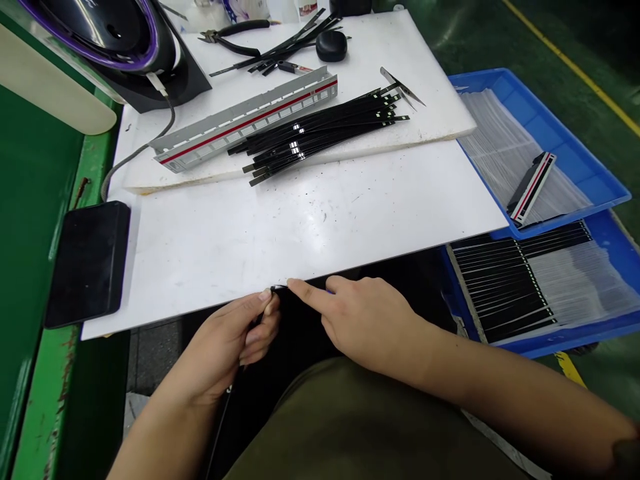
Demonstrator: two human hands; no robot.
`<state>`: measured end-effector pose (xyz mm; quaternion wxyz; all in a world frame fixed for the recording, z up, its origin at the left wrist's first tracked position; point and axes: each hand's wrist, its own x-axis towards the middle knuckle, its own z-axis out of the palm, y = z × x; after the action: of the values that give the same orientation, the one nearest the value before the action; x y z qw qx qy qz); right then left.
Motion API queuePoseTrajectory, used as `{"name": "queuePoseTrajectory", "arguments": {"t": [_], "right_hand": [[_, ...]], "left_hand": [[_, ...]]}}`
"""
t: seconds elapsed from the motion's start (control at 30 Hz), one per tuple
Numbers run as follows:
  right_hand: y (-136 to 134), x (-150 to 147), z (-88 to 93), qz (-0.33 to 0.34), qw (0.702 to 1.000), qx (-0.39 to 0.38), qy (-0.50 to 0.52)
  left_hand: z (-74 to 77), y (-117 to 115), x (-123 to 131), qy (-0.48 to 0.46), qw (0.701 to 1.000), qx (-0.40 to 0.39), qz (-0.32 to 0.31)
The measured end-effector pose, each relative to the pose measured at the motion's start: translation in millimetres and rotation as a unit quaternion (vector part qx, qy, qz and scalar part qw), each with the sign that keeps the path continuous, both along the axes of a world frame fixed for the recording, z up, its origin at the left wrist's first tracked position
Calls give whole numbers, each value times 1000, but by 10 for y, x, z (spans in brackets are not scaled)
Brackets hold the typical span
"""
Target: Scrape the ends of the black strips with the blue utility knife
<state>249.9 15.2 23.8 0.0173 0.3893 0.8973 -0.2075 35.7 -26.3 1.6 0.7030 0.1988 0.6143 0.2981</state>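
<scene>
At the table's front edge my left hand (pixel 250 330) is closed, thumb and fingers pinching a thin black strip (pixel 278 287), whose tail seems to hang down below the hand. Just right of it, my right hand (pixel 357 313) has its index finger stretched out, the fingertip at the strip's free end. The other fingers of the right hand are curled, and whether they hold something is hidden. Beyond the hands, a bundle of black strips (pixel 320 137) lies on a white foam board (pixel 425 113), beside a long grey rail with a red line (pixel 250 120).
Pliers (pixel 235 37), tweezers (pixel 405 88), more black strips and a small black case (pixel 331 46) lie at the back. A black phone-like slab (pixel 89 263) rests at the left, below a purple-rimmed device (pixel 115 33). Blue trays (pixel 550 127) stand at the right.
</scene>
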Motion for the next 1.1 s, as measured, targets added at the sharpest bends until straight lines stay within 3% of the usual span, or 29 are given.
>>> {"name": "queuePoseTrajectory", "arguments": {"t": [0.4, 1.1], "right_hand": [[33, 27, 45, 20, 999, -34, 9], [-131, -61, -8, 6, 999, 45, -21]], "left_hand": [[27, 2, 28, 2, 1000, 0, 6], [-12, -12, -33, -21, 1000, 2, 8]]}}
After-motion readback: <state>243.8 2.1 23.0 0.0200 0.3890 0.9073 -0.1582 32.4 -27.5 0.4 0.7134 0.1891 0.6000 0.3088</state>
